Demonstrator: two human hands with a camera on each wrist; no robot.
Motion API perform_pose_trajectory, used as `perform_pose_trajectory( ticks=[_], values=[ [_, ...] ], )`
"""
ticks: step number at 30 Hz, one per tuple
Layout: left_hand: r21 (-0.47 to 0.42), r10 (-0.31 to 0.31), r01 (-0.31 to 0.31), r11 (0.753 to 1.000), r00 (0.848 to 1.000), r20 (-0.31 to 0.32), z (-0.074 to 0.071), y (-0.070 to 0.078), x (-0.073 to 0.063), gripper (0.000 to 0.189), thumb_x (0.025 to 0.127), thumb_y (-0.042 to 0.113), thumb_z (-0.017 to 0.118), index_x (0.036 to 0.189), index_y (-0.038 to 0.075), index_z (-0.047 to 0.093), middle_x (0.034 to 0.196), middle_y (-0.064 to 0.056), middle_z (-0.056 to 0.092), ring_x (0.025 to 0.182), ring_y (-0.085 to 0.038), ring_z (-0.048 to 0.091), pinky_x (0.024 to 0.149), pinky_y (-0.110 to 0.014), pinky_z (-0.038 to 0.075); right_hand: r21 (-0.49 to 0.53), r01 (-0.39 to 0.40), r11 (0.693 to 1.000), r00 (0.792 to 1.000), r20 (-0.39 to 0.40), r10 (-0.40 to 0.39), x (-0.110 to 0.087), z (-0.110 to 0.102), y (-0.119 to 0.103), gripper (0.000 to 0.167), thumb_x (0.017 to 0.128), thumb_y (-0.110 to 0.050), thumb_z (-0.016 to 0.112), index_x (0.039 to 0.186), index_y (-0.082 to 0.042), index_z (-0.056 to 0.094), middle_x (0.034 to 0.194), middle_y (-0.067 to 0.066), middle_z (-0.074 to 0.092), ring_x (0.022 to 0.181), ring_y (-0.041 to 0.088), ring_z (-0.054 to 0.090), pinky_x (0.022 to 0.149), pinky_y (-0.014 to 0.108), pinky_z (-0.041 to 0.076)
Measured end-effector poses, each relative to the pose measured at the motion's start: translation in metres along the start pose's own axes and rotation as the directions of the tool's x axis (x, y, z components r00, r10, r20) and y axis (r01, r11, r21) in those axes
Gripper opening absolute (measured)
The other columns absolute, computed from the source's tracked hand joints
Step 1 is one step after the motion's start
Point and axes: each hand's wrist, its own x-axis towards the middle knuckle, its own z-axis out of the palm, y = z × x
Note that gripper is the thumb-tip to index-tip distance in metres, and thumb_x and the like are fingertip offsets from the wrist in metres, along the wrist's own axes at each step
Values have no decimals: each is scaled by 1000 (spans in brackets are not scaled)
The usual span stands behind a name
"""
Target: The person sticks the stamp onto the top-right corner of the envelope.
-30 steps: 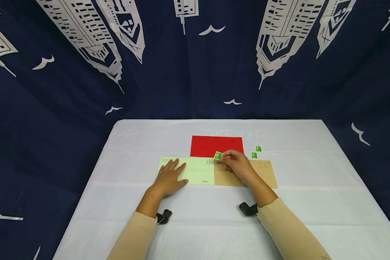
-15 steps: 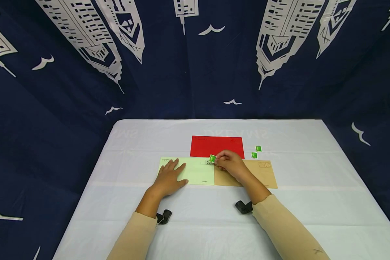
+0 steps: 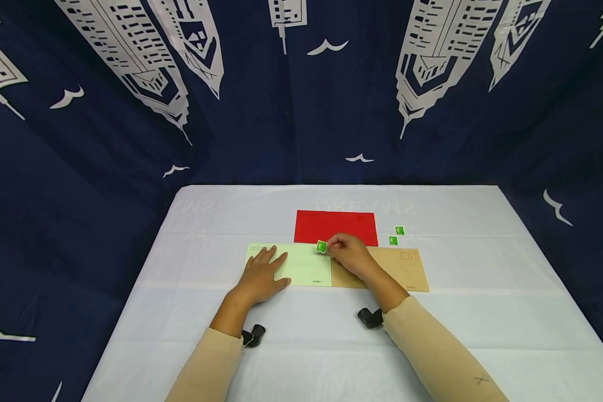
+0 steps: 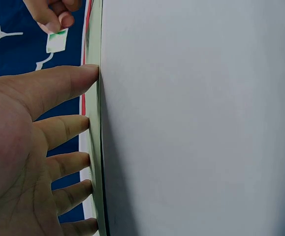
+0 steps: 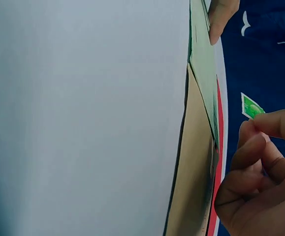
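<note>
My right hand (image 3: 350, 255) pinches a small green stamp (image 3: 321, 247) with a white border between thumb and forefinger. In the head view the stamp overlaps the upper right corner of the pale green envelope (image 3: 301, 268); the right wrist view shows the held stamp (image 5: 252, 105) raised above the paper. My left hand (image 3: 261, 279) rests on the left part of that envelope, fingers spread and straight, and in the left wrist view its fingertips (image 4: 85, 160) press along the paper. Under my right hand lies a brown envelope (image 3: 399, 271), its left edge meeting the green one.
A red envelope (image 3: 326, 226) lies behind the other two. To its right, two more green stamps, a farther stamp (image 3: 399, 230) and a nearer stamp (image 3: 393, 240), lie on the white tablecloth (image 3: 221, 223). A dark blue patterned curtain (image 3: 291, 123) hangs behind the table.
My right hand has moved left with the stamp, from over the brown envelope's left edge to the green envelope's upper right corner. My left hand has stayed in place.
</note>
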Motion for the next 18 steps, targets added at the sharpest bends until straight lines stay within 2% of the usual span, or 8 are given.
perform_pose_trajectory(
  ticks=[5, 12, 18],
  values=[
    [2, 0, 0, 1000, 1000, 1, 0, -1, 0, 67, 96, 38, 67, 155, 17, 43, 167, -14, 27, 157, -38, 17, 126, -62, 16, -105, -18, 994, 1000, -3, 18, 4, 3, -2, 15, 95, -23, 66, 102, -9, 69, 87, 4, 62, 80, 18, 56, 68, 24, 47],
    [-6, -4, 4, 1000, 1000, -5, -1, -1, 0, 67, 96, 37, 67, 155, 16, 44, 167, -14, 27, 157, -38, 17, 126, -63, 15, -151, -21, 988, 999, 24, 25, 7, 7, -7, 16, 94, -22, 66, 98, -7, 70, 82, 3, 61, 77, 17, 54, 66, 24, 44],
    [-1, -2, 2, 1000, 1000, -7, -2, 1, -1, 66, 95, 37, 67, 154, 16, 45, 167, -14, 28, 157, -38, 18, 125, -63, 16, -196, -14, 981, 999, 26, 20, 10, 11, -9, 14, 95, -21, 67, 95, -8, 70, 85, 4, 63, 78, 16, 55, 65, 23, 44]
  ],
)
